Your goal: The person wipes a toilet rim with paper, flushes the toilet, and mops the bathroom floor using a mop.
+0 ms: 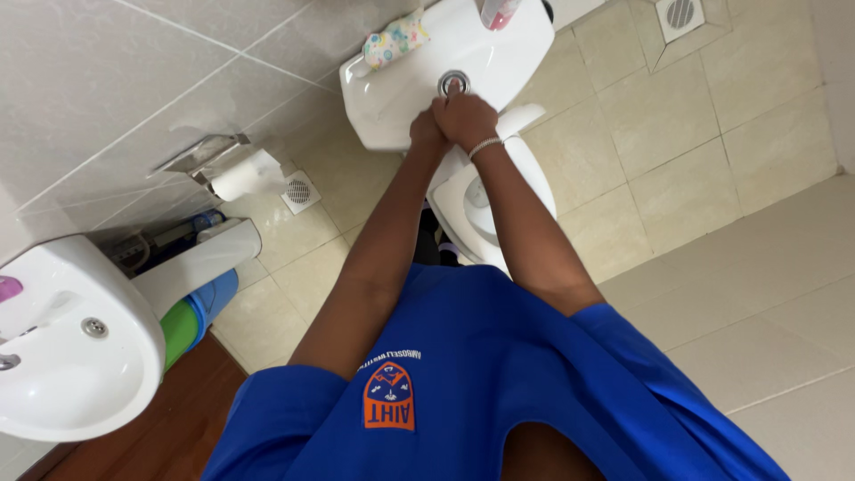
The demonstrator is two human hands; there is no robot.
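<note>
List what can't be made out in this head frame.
- Flush button: partly covered by both hands, left hand, right hand.
- Toilet bowl: mostly behind the forearms.
- Pink-capped container: cut by the top edge.
- Washbasin tap: cut by the left edge.

The white ceramic toilet cistern lid [392,98] is carrying a rolled cloth with a pastel pattern [395,39] at its left end and a pink and white bottle [499,12] at its far edge, with a round chrome flush button [453,83] sitting in the middle. The beige tiled floor [677,125] is bearing the white toilet bowl [476,209] and two square metal drain grates [299,191].
</note>
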